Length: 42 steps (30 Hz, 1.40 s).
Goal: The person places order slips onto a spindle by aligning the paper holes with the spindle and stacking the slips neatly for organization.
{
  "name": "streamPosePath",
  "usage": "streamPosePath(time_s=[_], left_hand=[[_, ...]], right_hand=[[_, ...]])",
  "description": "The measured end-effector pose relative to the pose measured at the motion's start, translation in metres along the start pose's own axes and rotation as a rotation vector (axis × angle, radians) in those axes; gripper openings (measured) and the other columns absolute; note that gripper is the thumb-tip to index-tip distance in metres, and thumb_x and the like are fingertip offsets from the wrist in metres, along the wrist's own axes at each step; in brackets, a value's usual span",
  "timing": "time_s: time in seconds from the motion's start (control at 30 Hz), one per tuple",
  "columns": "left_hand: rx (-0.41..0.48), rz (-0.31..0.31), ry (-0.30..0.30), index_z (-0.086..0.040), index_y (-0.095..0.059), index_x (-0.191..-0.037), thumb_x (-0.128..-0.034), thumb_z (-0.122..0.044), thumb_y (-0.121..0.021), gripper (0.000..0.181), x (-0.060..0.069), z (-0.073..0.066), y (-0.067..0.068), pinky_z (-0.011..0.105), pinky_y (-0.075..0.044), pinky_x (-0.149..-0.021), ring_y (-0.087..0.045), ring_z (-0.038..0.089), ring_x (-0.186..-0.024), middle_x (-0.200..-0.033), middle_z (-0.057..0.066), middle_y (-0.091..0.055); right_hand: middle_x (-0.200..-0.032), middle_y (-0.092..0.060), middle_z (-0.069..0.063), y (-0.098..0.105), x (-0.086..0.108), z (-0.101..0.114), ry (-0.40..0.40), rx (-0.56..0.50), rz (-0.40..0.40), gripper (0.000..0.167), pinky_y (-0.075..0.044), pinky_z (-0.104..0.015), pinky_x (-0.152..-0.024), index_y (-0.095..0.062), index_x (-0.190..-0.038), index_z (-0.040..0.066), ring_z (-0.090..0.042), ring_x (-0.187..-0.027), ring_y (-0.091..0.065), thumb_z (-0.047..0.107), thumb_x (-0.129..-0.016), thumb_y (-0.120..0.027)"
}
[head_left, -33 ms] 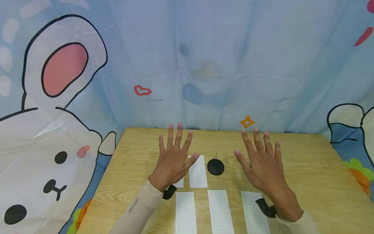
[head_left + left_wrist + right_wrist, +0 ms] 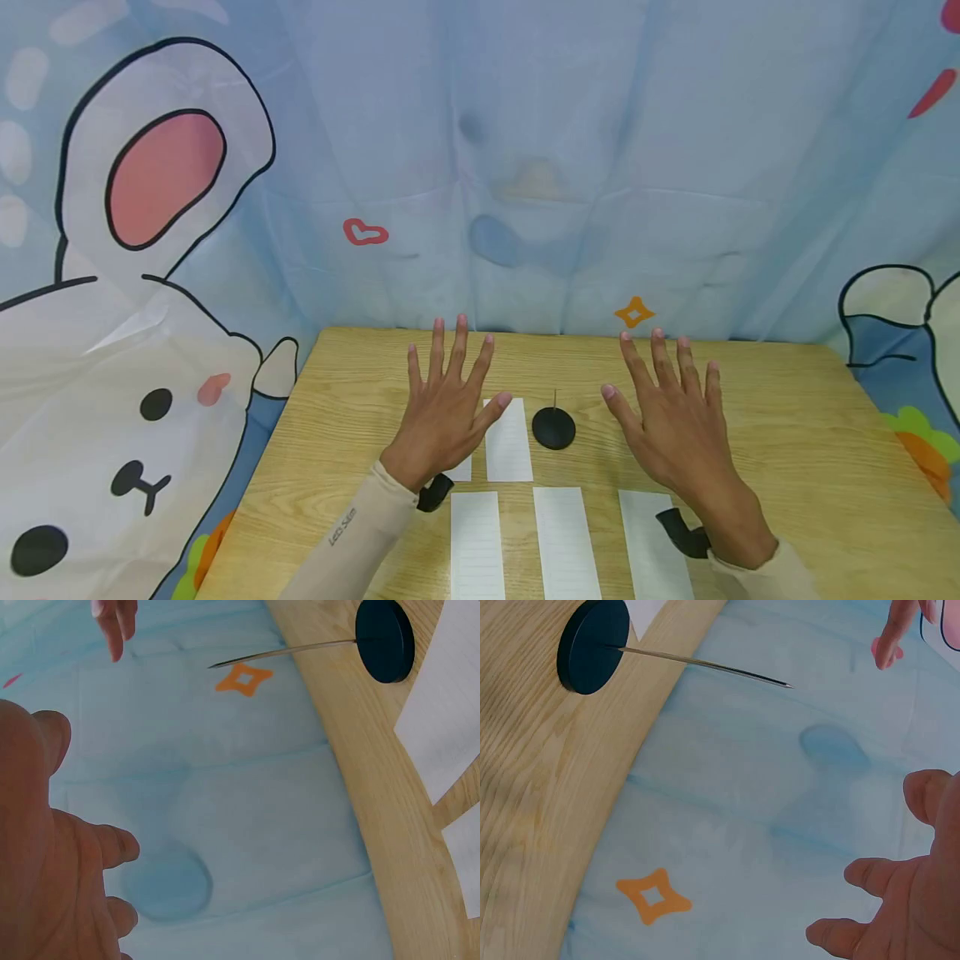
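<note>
I see left hand (image 2: 444,410) spread wide, lower centre | right hand (image 2: 681,435) likewise, lower right | spike (image 2: 553,428) between | slips (image 2: 567,542), lower centre

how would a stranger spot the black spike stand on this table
On the wooden table by the blue cloth, look between the left hand and the right hand. In the head view, the spike stand sits just right of a white paper slip. Its round black base and thin spike set it apart from the flat white slips nearby.
</note>
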State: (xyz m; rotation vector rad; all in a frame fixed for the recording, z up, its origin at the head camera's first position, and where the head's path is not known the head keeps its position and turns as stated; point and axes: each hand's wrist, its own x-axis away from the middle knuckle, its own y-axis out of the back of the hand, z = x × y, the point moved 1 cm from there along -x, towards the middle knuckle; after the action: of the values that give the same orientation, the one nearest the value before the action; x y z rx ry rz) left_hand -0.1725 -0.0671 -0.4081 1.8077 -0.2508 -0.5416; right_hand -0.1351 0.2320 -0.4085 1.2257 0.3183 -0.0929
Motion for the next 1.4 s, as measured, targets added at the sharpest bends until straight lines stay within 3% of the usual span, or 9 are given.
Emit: streamPosePath(time_s=[0.6,0.77,1.07,1.4], left_hand=[[0.045,-0.003,-0.014,-0.022,-0.016,-0.172,-0.1124,-0.058,-0.036,0.072,0.002,-0.002,-0.004,0.075,-0.001,-0.126,0.011,0.037,-0.167,-0.18,0.015,0.006],[0.058,-0.04,-0.036,-0.022,-0.021,-0.172,-0.1115,-0.058,-0.04,0.073,0.003,-0.004,-0.007,0.075,-0.006,-0.125,0.007,0.037,-0.167,-0.18,0.015,0.001],[0.18,-0.091,-0.095,-0.027,-0.033,-0.169,-0.1102,-0.051,-0.051,0.066,0.005,-0.013,-0.017,0.071,-0.013,-0.125,0.001,0.033,-0.168,-0.18,0.011,-0.008],[0.283,-0.199,-0.163,-0.034,-0.049,-0.16,-0.1062,-0.049,-0.062,0.057,0.006,-0.027,-0.03,0.066,-0.029,-0.116,-0.021,0.033,-0.165,-0.174,0.009,-0.032]], right_hand=[[-0.177,-0.009,-0.024,0.003,0.005,-0.003,-0.03,-0.01,-0.001,0.071,0.007,-0.075,-0.125,-0.014,-0.173,0.024,-0.053,-0.163,-0.004,0.054,-0.113,-0.039],[-0.176,-0.014,-0.026,0.003,0.01,-0.004,-0.037,-0.008,-0.003,0.07,0.002,-0.077,-0.124,-0.017,-0.172,0.024,-0.054,-0.162,-0.01,0.053,-0.113,-0.041],[-0.174,-0.021,-0.028,0.002,0.025,-0.003,-0.06,-0.046,-0.032,0.07,0.003,-0.075,-0.125,-0.018,-0.172,0.025,-0.056,-0.16,-0.016,0.05,-0.113,-0.045],[-0.17,-0.031,-0.03,0.002,0.044,-0.002,-0.106,-0.096,-0.083,0.071,-0.005,-0.077,-0.123,-0.021,-0.172,0.024,-0.056,-0.156,-0.027,0.046,-0.111,-0.052]])
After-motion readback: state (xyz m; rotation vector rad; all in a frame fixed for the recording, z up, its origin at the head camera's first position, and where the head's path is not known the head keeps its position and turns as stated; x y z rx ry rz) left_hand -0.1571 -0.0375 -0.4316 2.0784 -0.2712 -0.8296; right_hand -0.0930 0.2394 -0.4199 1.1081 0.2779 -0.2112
